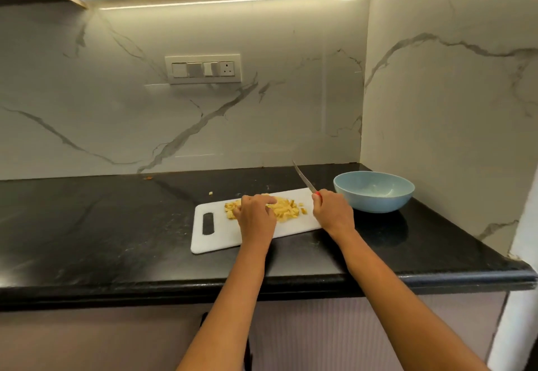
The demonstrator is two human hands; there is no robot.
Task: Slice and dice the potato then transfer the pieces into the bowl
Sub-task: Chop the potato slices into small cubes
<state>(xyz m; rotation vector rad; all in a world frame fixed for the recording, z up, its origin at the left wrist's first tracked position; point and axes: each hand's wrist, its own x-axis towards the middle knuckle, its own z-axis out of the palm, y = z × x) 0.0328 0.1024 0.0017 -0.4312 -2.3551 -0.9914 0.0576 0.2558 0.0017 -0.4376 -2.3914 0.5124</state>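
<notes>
Left hand (256, 213) cups diced potato (286, 210); the bowl (374, 191) sits right, beside the right hand (332, 210) gripping the knife (304, 179).

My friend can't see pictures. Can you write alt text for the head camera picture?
A person's left hand rests on a pile of diced potato on a white cutting board, while the right hand holds a knife pointing up. A blue bowl sits to the right on the black counter.

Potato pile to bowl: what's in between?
In the head view, the right hand gripping the knife sits between the potato pile and the bowl, over the cutting board's right end. Beyond that, bare black counter.
</notes>
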